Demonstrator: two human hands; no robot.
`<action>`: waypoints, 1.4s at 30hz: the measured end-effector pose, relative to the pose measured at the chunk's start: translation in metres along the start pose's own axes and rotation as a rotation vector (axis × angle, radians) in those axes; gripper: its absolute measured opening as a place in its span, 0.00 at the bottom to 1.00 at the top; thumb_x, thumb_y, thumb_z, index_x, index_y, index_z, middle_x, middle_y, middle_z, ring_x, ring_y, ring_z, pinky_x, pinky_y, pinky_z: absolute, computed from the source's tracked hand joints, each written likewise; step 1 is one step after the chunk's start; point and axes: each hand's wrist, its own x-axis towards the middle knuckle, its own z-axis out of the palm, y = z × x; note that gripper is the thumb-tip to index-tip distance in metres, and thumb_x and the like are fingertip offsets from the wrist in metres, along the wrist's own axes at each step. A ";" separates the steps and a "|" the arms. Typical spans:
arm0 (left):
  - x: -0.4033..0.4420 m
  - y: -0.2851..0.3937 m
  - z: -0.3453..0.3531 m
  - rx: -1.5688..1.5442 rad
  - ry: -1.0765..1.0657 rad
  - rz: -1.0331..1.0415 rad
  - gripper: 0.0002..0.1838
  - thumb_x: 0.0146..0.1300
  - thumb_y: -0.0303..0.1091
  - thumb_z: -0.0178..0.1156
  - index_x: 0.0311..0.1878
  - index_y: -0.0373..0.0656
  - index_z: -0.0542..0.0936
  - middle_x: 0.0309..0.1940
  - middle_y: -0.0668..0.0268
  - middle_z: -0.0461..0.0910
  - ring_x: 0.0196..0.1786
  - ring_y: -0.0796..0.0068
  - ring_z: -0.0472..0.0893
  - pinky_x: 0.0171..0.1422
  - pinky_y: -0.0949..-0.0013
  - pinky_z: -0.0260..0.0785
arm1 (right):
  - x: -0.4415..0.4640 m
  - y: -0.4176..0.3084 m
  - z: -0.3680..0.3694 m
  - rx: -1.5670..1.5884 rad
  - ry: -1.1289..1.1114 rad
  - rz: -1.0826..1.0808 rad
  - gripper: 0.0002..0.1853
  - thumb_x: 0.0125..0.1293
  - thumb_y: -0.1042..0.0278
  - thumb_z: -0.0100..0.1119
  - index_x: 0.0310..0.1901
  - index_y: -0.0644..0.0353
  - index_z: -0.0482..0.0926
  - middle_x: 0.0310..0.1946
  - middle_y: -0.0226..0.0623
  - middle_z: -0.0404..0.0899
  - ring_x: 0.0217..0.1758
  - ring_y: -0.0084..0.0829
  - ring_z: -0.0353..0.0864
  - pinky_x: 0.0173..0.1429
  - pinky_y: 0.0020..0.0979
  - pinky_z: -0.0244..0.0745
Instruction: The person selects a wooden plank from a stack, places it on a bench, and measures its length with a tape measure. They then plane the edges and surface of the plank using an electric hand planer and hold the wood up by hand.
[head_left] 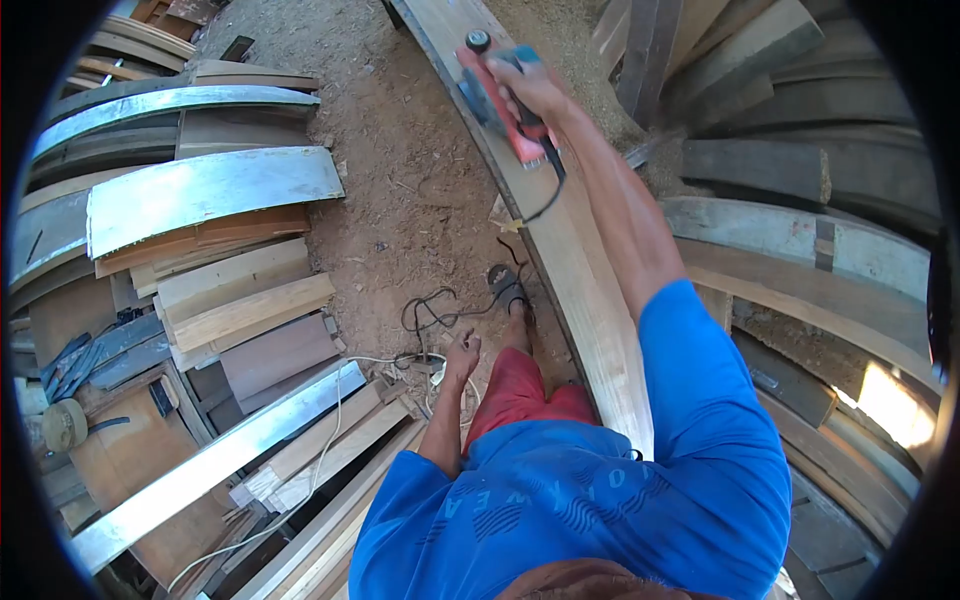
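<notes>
A red electric planer [527, 148] rests on a long pale wooden plank [590, 290], toward its far end. My right hand [530, 88] is wrapped round the planer's handle, the arm stretched out ahead. A round black knob [478, 41] sits at the tool's front, and a dark cord [557, 180] comes out of its rear. Away from the plank, my left hand [462, 354] hangs low beside my leg, fingers loosely bent and partly apart, with nothing visible in it.
Stacked boards [240, 290] fill the left side, some with a shiny surface [215, 195]. Thick timbers [755, 170] lie along the right. A tangled black cable [430, 312] is on the dirt floor [385, 220] near my foot, and a white cable [325, 455] crosses the boards.
</notes>
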 end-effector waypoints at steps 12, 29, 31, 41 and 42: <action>0.005 0.060 0.019 0.062 -0.160 -0.057 0.29 0.72 0.48 0.56 0.67 0.37 0.75 0.60 0.47 0.81 0.62 0.52 0.81 0.67 0.59 0.71 | -0.321 0.096 0.014 -0.191 0.032 0.053 0.29 0.68 0.44 0.60 0.56 0.65 0.75 0.30 0.42 0.79 0.35 0.34 0.82 0.44 0.38 0.77; 0.039 -0.010 -0.028 -0.182 -0.021 -0.272 0.29 0.70 0.43 0.57 0.67 0.30 0.73 0.63 0.47 0.79 0.66 0.56 0.78 0.71 0.62 0.67 | 0.176 -0.078 0.068 -0.236 0.163 -0.057 0.27 0.73 0.42 0.57 0.22 0.56 0.78 0.16 0.27 0.74 0.16 0.22 0.73 0.22 0.29 0.66; 0.029 -0.014 -0.032 -0.205 -0.002 -0.312 0.30 0.70 0.43 0.56 0.67 0.30 0.74 0.62 0.46 0.79 0.66 0.56 0.78 0.71 0.61 0.67 | 0.238 -0.070 0.063 -0.160 0.105 -0.119 0.25 0.72 0.43 0.58 0.25 0.55 0.78 0.17 0.27 0.74 0.17 0.22 0.73 0.21 0.28 0.66; 0.035 -0.044 -0.021 -0.059 -0.090 -0.329 0.29 0.70 0.45 0.54 0.66 0.32 0.75 0.63 0.47 0.79 0.66 0.54 0.78 0.71 0.61 0.67 | 0.043 -0.013 0.019 -0.234 0.033 0.074 0.27 0.71 0.41 0.58 0.29 0.61 0.79 0.20 0.30 0.75 0.23 0.25 0.74 0.30 0.32 0.70; 0.034 -0.032 -0.018 -0.051 -0.091 -0.309 0.29 0.70 0.45 0.54 0.66 0.33 0.75 0.62 0.47 0.79 0.66 0.54 0.78 0.71 0.61 0.67 | -0.005 -0.001 0.012 -0.265 0.031 0.074 0.23 0.71 0.45 0.58 0.36 0.63 0.78 0.23 0.32 0.76 0.26 0.26 0.75 0.33 0.34 0.71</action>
